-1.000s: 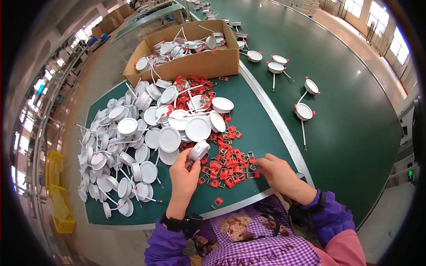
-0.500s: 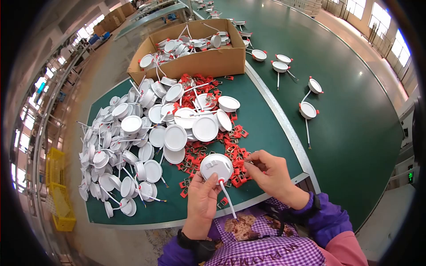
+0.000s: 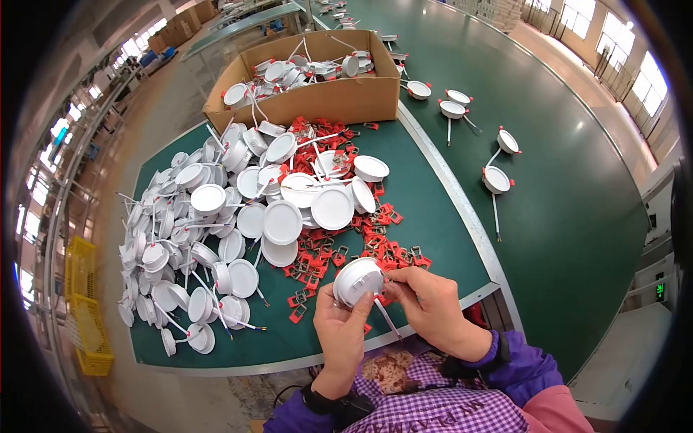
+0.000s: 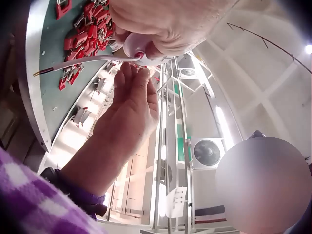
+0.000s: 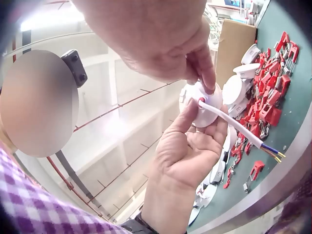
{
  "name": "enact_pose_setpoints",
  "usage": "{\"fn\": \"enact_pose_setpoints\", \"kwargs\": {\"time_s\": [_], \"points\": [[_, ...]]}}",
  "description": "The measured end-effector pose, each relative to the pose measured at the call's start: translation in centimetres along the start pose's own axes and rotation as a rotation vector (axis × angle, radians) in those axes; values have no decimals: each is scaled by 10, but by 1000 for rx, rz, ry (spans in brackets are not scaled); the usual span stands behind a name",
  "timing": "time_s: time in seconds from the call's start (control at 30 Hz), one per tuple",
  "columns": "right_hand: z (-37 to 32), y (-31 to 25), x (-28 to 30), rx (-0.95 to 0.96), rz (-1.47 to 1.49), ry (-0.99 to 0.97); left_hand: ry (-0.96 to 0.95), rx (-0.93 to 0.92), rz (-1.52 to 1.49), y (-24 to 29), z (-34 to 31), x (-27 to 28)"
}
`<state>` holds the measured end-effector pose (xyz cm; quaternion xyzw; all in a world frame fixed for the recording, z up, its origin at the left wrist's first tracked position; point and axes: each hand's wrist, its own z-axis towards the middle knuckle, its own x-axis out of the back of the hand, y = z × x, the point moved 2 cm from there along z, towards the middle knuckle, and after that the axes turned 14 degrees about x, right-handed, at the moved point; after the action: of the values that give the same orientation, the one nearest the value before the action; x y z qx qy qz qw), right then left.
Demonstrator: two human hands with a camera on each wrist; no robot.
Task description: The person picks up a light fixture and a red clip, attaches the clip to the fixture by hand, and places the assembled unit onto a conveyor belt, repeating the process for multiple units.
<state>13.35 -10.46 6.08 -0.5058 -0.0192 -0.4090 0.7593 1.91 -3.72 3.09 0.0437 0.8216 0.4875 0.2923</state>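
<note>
A white round downlight (image 3: pixel 356 283) is in my left hand (image 3: pixel 341 333), thumb on its back and fingers beneath the rim. Its white cable (image 5: pixel 234 124) hangs down, with bare coloured wire ends in the right wrist view. My right hand (image 3: pixel 431 307) meets the downlight's right edge, thumb and fingertips pinching a small spring clip that they mostly hide. Beyond both hands lies a heap of red spring clips (image 3: pixel 312 261) with metal parts. Many more white downlights (image 3: pixel 282 222) are piled on the green table (image 3: pixel 432 209) to the left.
A cardboard box (image 3: pixel 310 100) of downlights stands at the table's far end. Past a metal edge strip (image 3: pixel 451 191) on the right runs a green conveyor belt (image 3: pixel 556 216), carrying several downlights with red clips (image 3: pixel 497 180). Yellow crates (image 3: pixel 90 317) sit on the floor at left.
My left hand has drawn the downlight from the pile toward me and turned its back upward. My right hand has left the clip heap and come to the downlight's edge.
</note>
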Motion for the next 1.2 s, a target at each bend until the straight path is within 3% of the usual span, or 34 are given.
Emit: {"fn": "enact_pose_setpoints", "kwargs": {"time_s": [0.33, 0.43, 0.67, 0.73, 1.03, 1.1, 1.2], "points": [[8, 0, 6, 39, -41, 29, -91, 51, 40, 2, -2, 3], [22, 10, 20, -201, 226, -56, -144, 110, 48, 4, -13, -4], [20, -2, 25, -83, 97, 70, -83, 75, -21, 12, -7, -2], [18, -10, 20, 84, -69, -9, -74, 59, -24, 14, -5, -6], [10, -12, 11, 111, -177, 63, -36, 0, 6, 11, -3, -5], [9, -9, 11, 47, -16, 32, -26, -13, 0, 10, -2, -5], [7, -12, 9, 35, -25, 24, -24, -17, 16, 8, -2, -3]]}}
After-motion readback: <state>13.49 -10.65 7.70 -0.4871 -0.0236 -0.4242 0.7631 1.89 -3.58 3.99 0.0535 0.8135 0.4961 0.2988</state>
